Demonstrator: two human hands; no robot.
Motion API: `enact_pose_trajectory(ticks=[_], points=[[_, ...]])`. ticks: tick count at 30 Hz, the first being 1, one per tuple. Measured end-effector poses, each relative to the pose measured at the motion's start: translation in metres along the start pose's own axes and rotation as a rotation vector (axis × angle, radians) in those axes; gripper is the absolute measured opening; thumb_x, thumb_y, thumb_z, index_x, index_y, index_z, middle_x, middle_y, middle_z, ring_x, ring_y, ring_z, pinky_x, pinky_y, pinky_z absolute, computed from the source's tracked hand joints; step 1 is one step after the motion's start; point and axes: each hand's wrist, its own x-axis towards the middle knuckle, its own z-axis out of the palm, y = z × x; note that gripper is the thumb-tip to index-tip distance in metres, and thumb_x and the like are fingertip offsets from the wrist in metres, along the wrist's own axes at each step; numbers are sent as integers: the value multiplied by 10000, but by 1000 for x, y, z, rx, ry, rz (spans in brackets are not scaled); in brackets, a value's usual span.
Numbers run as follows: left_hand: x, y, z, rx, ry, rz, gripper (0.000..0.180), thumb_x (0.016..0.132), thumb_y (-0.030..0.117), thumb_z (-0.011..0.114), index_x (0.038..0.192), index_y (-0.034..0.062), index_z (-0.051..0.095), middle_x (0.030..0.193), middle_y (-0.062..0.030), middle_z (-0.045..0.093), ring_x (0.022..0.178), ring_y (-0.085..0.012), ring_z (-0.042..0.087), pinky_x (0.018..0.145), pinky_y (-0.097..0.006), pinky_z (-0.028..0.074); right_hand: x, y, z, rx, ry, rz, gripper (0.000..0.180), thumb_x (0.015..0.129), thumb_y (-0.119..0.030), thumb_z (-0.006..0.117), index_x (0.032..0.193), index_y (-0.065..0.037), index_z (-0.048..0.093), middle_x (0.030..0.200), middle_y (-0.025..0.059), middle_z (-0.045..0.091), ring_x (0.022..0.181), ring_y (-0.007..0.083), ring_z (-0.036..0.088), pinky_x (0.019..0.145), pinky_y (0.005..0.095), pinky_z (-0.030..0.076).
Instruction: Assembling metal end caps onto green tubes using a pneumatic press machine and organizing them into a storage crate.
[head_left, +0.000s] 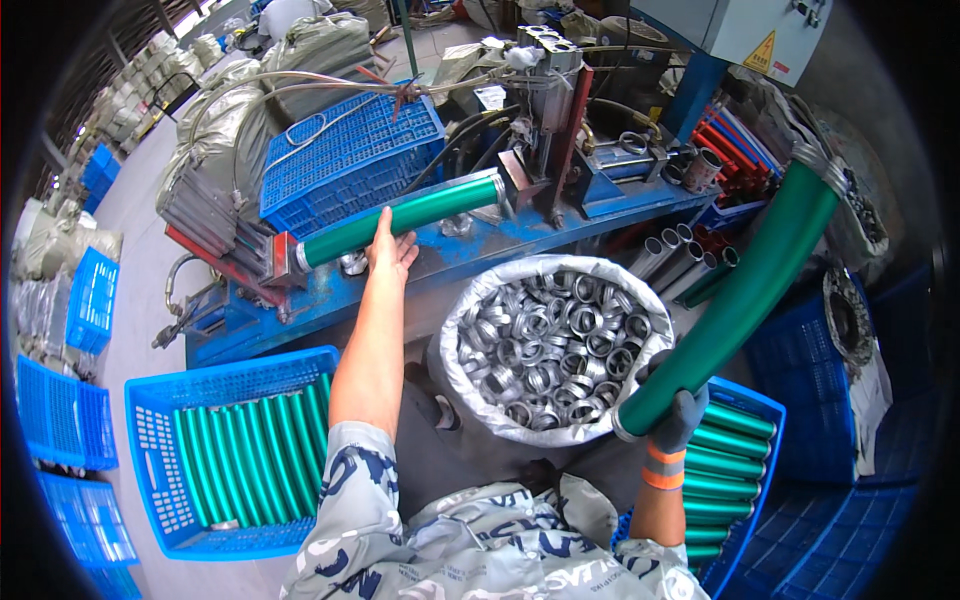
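My bare left hand [392, 246] reaches forward and rests on a green cylinder [410, 216] that lies clamped across a blue machine bench [470, 252], between two end fixtures. My right hand [676, 410], in a dark glove with an orange cuff, grips the lower end of a second green cylinder [742, 290] and holds it slanted up to the right, with a metal ring on each end. Between my arms stands a sack [552, 345] full of silver metal rings.
A blue crate [228, 450] of green cylinders sits at lower left, another blue crate [735, 465] of them at lower right. Metal tubes [680, 255] lie behind the sack. An upturned blue crate [350, 155], hoses and grey sacks crowd the bench's far side.
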Motion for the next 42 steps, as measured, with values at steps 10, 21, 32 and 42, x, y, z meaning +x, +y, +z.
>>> enact_pose_trajectory(ticks=[10, 21, 32, 42], points=[[2, -11, 19, -260, -18, 71, 670, 999, 318, 881, 1541, 32, 610, 1554, -221, 664, 1458, -457, 644, 1179, -658, 529, -24, 18, -3, 31, -41, 69, 753, 973, -567, 759, 1392, 43, 618, 1145, 201, 718, 902, 279, 736, 785, 391, 616], [3, -35, 30, -180, -77, 29, 741, 1031, 413, 844, 1572, -17, 578, 1533, -280, 666, 1423, -494, 669, 1186, -667, 526, -84, -34, -100, -164, 325, 180, 512, 1088, -231, 727, 1517, 19, 602, 1219, 192, 782, 936, 267, 790, 829, 411, 677], [-26, -97, -54, 152, -434, 146, 687, 1127, 446, 721, 1603, -21, 553, 1621, -256, 619, 1508, -359, 604, 1247, -486, 487, -344, -92, -440, -819, 1198, 135, 488, 975, -314, 907, 1292, 0, 709, 1044, 84, 773, 833, 190, 722, 724, 379, 584], [-165, -192, -168, 712, -449, 462, 424, 1138, 211, 742, 1443, -63, 635, 1207, -191, 797, 997, -248, 793, 876, -353, 640, -402, 54, -421, -618, 1277, 766, 825, 873, -614, 909, 1255, 105, 778, 1070, 233, 814, 888, 348, 801, 713, 477, 639]])
